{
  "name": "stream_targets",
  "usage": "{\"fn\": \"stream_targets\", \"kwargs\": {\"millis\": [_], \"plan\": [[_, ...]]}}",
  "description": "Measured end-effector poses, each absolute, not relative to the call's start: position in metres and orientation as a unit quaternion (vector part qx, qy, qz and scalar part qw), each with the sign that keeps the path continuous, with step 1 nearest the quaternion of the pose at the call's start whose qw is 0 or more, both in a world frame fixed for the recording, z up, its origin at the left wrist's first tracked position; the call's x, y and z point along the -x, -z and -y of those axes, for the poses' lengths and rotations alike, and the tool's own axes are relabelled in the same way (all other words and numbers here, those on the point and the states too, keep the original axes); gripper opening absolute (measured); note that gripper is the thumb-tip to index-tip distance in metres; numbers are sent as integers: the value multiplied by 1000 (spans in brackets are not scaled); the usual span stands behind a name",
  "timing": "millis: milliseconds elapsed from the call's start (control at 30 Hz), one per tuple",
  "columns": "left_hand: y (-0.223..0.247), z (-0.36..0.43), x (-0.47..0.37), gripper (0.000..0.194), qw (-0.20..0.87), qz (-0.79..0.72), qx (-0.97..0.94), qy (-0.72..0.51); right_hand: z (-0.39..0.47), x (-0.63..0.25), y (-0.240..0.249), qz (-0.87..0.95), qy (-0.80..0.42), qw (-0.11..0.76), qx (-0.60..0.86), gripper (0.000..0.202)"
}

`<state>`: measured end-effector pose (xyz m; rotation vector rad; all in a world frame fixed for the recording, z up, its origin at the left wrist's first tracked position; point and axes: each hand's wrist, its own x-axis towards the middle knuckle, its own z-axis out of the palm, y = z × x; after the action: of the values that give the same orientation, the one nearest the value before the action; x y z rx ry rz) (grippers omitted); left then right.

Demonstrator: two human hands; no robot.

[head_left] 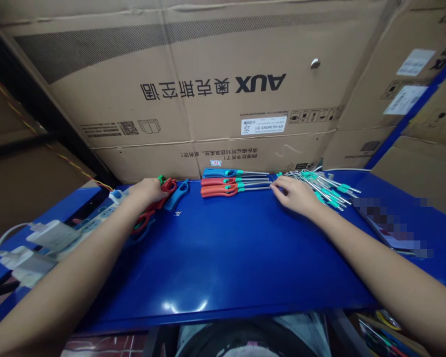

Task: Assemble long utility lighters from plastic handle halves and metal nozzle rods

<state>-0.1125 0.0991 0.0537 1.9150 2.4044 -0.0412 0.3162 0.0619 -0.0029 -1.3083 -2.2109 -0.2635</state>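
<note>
At the left, my left hand [148,192] lies over a pile of red and blue plastic handles, its fingers wrapped round a red handle [167,191]. A blue handle [177,195] lies just right of it. My right hand [292,193] is beside a heap of metal rods with teal ends [334,191]; its fingers are bent together, and what they hold is too small to tell. Between the hands lie assembled lighters, a blue one [219,173] behind red ones [217,190], their rods pointing right.
A large cardboard sheet [208,119] stands behind the blue table [208,267]. Power strips with white chargers [55,235] sit at the left. A partly blurred phone [386,225] lies at the right.
</note>
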Motion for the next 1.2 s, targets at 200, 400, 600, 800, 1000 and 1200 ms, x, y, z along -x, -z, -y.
{"fn": "stream_targets", "kwargs": {"millis": [200, 400, 600, 800, 1000, 1200], "plan": [[-61, -88, 95, 38, -35, -778, -626, 21, -59, -314, 0, 824, 87, 277, 486, 28], [-64, -47, 43, 25, -39, -649, -755, -88, -55, -312, -1, 865, 39, 271, 421, 30], [1, 4, -19, 27, 102, -431, -864, -238, -34, -288, 1, 919, -20, 249, 306, 49], [30, 1, -24, 37, 144, -387, -869, -273, -30, -272, 14, 956, -28, 172, 237, 28], [25, -8, -8, 45, 135, -407, -860, -276, -38, -281, 12, 940, -59, 182, 283, 23], [28, -17, -3, 42, 181, -420, -833, -310, -46, -291, 10, 919, -149, 216, 295, 21]]}}
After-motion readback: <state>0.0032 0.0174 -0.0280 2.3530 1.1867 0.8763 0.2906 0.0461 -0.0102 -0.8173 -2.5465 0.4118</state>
